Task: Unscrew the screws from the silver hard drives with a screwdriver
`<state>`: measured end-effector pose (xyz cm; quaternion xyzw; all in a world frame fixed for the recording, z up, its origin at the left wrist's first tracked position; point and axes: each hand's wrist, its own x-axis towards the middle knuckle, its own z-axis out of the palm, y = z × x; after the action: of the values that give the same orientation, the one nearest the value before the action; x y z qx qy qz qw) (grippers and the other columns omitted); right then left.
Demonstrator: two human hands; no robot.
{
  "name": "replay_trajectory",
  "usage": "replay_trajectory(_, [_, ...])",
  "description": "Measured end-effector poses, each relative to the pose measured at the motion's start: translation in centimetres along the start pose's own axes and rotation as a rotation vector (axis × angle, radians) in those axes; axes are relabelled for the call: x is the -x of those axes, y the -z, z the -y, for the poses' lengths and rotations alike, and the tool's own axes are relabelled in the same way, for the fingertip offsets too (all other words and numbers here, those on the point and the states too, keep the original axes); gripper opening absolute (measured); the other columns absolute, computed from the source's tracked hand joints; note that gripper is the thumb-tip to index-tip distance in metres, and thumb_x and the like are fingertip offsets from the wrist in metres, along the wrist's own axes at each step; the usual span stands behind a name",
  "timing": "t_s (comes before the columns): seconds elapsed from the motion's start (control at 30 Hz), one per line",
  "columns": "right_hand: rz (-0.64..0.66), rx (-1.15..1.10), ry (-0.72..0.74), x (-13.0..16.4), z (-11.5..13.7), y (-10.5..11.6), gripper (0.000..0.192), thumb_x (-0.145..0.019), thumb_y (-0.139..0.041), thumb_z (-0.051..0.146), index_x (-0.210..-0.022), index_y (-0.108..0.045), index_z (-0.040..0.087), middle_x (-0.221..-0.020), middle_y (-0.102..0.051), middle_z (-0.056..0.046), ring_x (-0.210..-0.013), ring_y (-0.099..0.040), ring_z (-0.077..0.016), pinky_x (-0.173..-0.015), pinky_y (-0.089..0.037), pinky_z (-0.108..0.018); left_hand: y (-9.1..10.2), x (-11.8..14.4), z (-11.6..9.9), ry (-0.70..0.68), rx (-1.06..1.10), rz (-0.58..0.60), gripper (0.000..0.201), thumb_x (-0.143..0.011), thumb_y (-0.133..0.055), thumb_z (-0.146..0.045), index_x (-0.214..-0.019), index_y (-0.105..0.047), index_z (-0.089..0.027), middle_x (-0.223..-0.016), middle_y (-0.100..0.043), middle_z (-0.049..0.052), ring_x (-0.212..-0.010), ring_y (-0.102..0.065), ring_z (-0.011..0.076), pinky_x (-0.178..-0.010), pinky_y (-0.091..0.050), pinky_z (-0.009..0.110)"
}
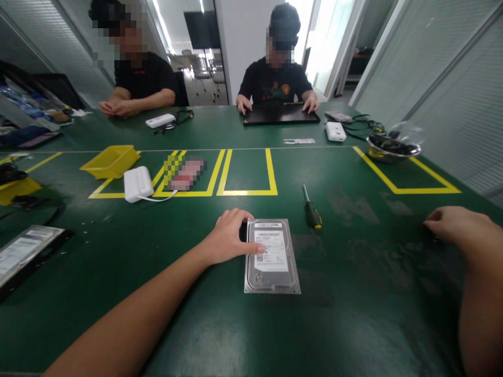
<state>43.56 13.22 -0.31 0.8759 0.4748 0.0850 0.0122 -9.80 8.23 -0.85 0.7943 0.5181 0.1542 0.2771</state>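
A silver hard drive (272, 256) with a white label lies flat on the green table mat (353, 293) in front of me. My left hand (230, 235) grips its upper left corner, thumb on the label side and fingers curled over the far edge. My right hand (458, 224) rests on the mat far to the right, fingers loosely curled, holding nothing that I can see. A small screwdriver (312, 207) with a black and yellow handle lies just beyond the drive's right side, between the two hands.
Yellow tape boxes (247, 173) mark the mat. A yellow bin (111, 161) and a white device (137, 184) sit at the left, a black tray with a drive (23, 256) at the left edge, a metal bowl (393, 146) at the right. Two people sit across, one with hands on a laptop (280, 115).
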Motion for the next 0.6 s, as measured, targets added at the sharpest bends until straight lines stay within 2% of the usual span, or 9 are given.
replay_trajectory(0.1, [0.163, -0.044, -0.118, -0.3, 0.1, -0.2, 0.019, -0.047, -0.083, 0.024, -0.066, -0.079, 0.024, -0.070, -0.068, -0.016, -0.044, -0.043, -0.0135, -0.051, -0.027, -0.038, 0.0, 0.0, 0.1, -0.010, -0.003, -0.013, 0.072, -0.064, -0.071, -0.073, -0.113, -0.057, -0.022, -0.111, -0.057, 0.007, -0.103, -0.049, 0.0287, -0.093, -0.041, 0.045])
replay_trajectory(0.13, [0.181, -0.054, -0.140, -0.3, 0.2, -0.2, 0.022, -0.049, -0.082, 0.023, -0.071, -0.080, 0.023, -0.076, -0.069, -0.018, -0.047, -0.045, -0.0149, -0.051, -0.028, -0.039, -0.1, 0.0, 0.1, -0.013, -0.004, -0.016, 0.072, -0.064, -0.071, -0.073, -0.113, -0.057, -0.022, -0.110, -0.057, 0.007, -0.103, -0.049, 0.0286, -0.092, -0.041, 0.045])
replay_trajectory(0.4, [0.200, -0.091, -0.162, 0.3, 1.1, 0.0, 0.035, -0.055, -0.072, 0.017, -0.089, -0.078, 0.022, -0.097, -0.069, -0.025, -0.065, -0.058, -0.0255, -0.055, -0.031, -0.041, -0.2, 0.0, 0.1, -0.009, -0.004, -0.017, 0.072, -0.064, -0.071, -0.073, -0.113, -0.057, -0.022, -0.111, -0.057, 0.007, -0.104, -0.049, 0.0289, -0.093, -0.040, 0.045])
replay_trajectory(0.53, [0.255, -0.077, -0.177, 0.6, 1.6, 0.6, 0.046, -0.054, -0.075, 0.015, -0.100, -0.077, 0.020, -0.105, -0.069, -0.025, -0.075, -0.061, -0.0289, -0.056, -0.033, -0.041, -0.1, 0.0, 0.0, 0.000, -0.008, -0.009, 0.072, -0.064, -0.072, -0.072, -0.113, -0.057, -0.022, -0.111, -0.057, 0.007, -0.104, -0.049, 0.0294, -0.093, -0.040, 0.045])
replay_trajectory(0.6, [0.271, -0.062, -0.181, 1.0, 1.9, 1.1, 0.045, -0.058, -0.075, 0.016, -0.103, -0.076, 0.019, -0.107, -0.068, -0.024, -0.077, -0.061, -0.0288, -0.057, -0.034, -0.041, -0.1, 0.0, 0.0, 0.000, -0.009, -0.011, 0.072, -0.064, -0.072, -0.073, -0.113, -0.057, -0.022, -0.110, -0.057, 0.007, -0.104, -0.049, 0.0294, -0.093, -0.040, 0.045])
